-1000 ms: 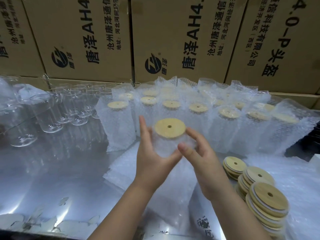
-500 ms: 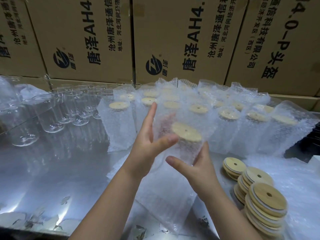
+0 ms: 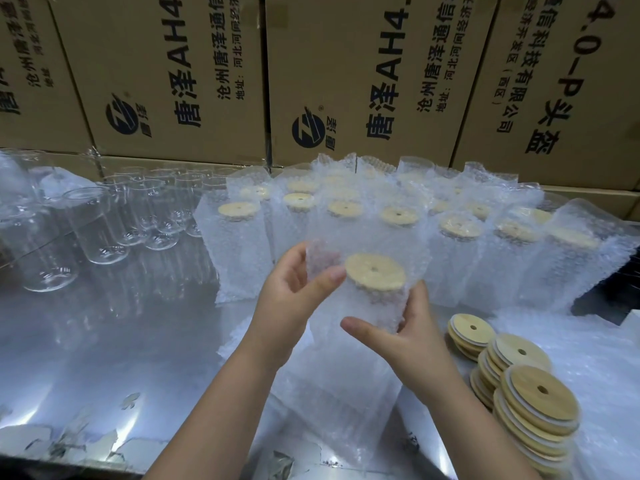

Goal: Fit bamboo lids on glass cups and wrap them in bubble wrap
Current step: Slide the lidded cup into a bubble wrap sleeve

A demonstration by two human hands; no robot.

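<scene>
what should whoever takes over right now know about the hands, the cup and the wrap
Left hand pinches the wrap beside the lid.
Right hand grips the cup low, over the wrap, held above the table.
Done: lid on this cup, wrap around it; many wrapped cups stand at the back.
Left: close this wrap, set it with the rest, then lid and wrap the bare cups on the left; spare lids are stacked on the right.

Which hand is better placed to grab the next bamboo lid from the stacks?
Probably right: the right hand, holding the wrapped cup, is nearest the lid stacks; the left hand pinches bubble wrap farther away.
</scene>
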